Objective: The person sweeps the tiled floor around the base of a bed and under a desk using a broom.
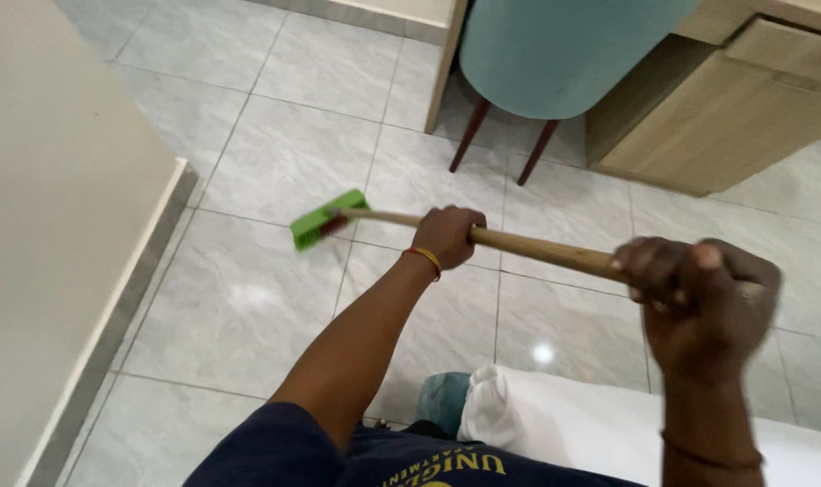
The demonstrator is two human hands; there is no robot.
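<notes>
A broom with a green brush head [326,219] and a long wooden handle [535,250] reaches across the grey tiled floor. My left hand [447,236] grips the handle partway down, with a red and yellow band on its wrist. My right hand [696,297] is closed around the handle's upper end, close to the camera. The brush head rests on or just above the tiles, left of my left hand.
A beige wall with a grey skirting [113,316] runs along the left. A teal chair [555,54] with dark legs stands beside a wooden desk cabinet [726,117] at the top. White cloth [564,419] lies at the bottom, near my body.
</notes>
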